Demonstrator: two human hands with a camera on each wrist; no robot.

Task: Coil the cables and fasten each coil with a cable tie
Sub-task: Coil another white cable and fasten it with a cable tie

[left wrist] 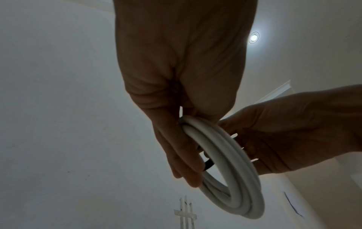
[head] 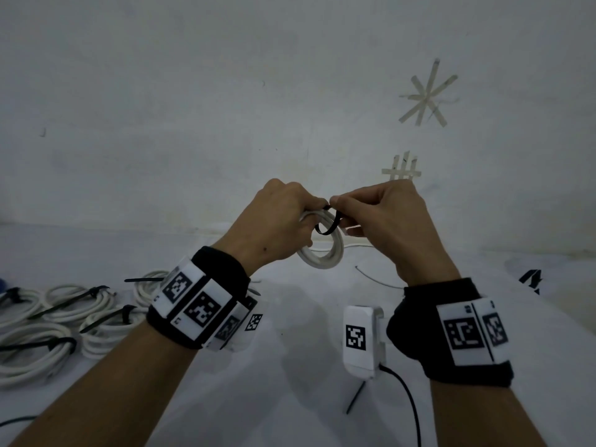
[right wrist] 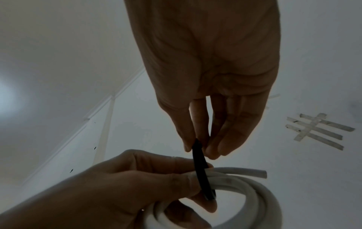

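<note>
Both wrist bands frame the work: left hand (head: pixel 277 221), its grip closed on the white coil (head: pixel 322 253) held above the desk (head: pixel 306 366), steadies it so the right hand (head: pixel 383 224) can pinch the black cable tie (head: pixel 329 224) looped around it.

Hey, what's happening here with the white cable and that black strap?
A person is tying up a coil of white cable, held above the table. The left hand grips the coil at its top, while the right hand pinches a black cable tie looped around the strands. The loop looks loose, not yet pulled tight. Several finished coils with black ties lie on the table to the left.
</note>
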